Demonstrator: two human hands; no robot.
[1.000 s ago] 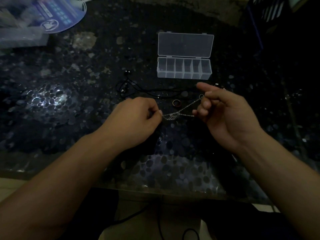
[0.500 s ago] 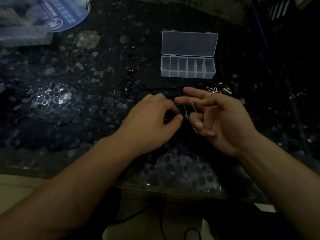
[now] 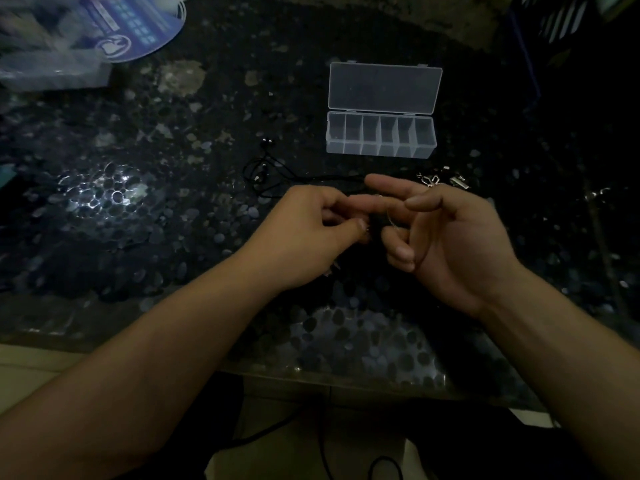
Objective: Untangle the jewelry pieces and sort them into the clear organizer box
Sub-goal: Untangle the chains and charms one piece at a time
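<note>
My left hand (image 3: 308, 233) and my right hand (image 3: 446, 233) meet over the dark pebble-patterned table, fingertips nearly touching. A thin silver chain (image 3: 389, 216) runs between them; my left thumb and fingers pinch one end, and my right fingers curl around the other part. A black cord necklace (image 3: 266, 174) lies just beyond my left hand. The clear organizer box (image 3: 379, 135) stands open behind the hands, lid flat, its several compartments looking empty. Small silver pieces (image 3: 443, 180) lie beyond my right hand.
A blue round printed item (image 3: 131, 26) and a clear plastic bag (image 3: 45, 64) sit at the far left corner. A dark crate-like object (image 3: 561, 26) stands at the far right. The table's near edge (image 3: 311, 372) runs below my forearms.
The hands drew together from a stretched-out chain a second ago; the chain is now bunched between the fingertips. The view shifted slightly, showing the silver pieces at right.
</note>
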